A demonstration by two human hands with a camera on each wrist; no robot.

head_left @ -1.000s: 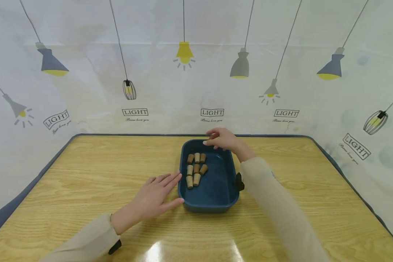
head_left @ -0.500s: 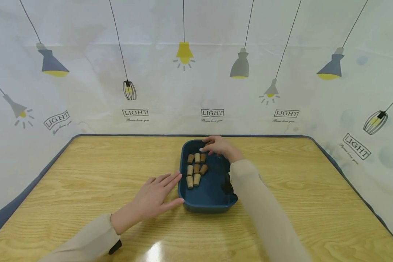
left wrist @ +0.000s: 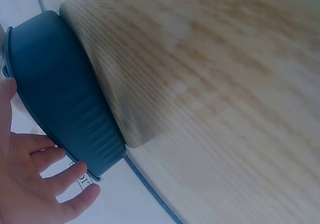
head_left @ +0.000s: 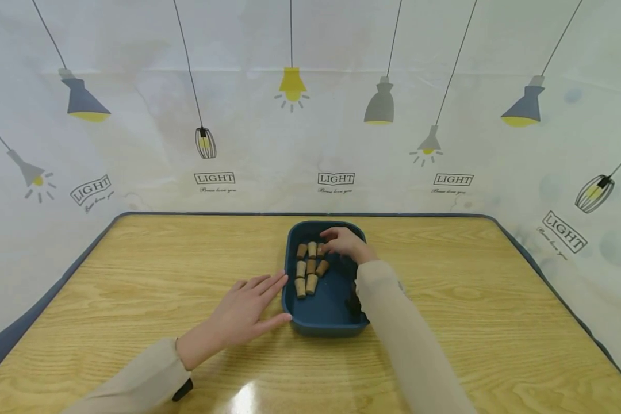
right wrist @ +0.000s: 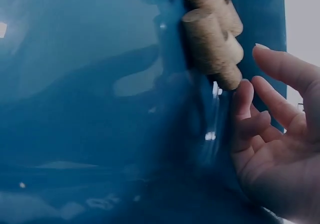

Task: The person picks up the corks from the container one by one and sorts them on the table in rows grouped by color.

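A deep blue tray (head_left: 331,310) stands on the table, with several tapered corks, some pale and some brown, lying in rows along its left side. My left hand (head_left: 238,316) has its fingers spread and its fingertips against the tray's left rim. In the left wrist view, that hand (left wrist: 37,184) touches the rim beside the tray's outer wall (left wrist: 60,78). Inside the tray, my right hand (head_left: 345,244) is at the far-right brown cork (head_left: 320,250). The right wrist view has this hand (right wrist: 280,144) with loosely bent fingers, one fingertip right beside the nearest cork (right wrist: 229,77), thumb apart.
The wooden table (head_left: 160,276) runs back to a wall covering (head_left: 248,115) printed with lamps. A dark strap piece (head_left: 354,302) hangs from the right sleeve over the tray's right rim.
My right hand has come down from the tray's far rim, toward me and slightly left, to the far-right cork. The left hand and the corks have stayed in place.
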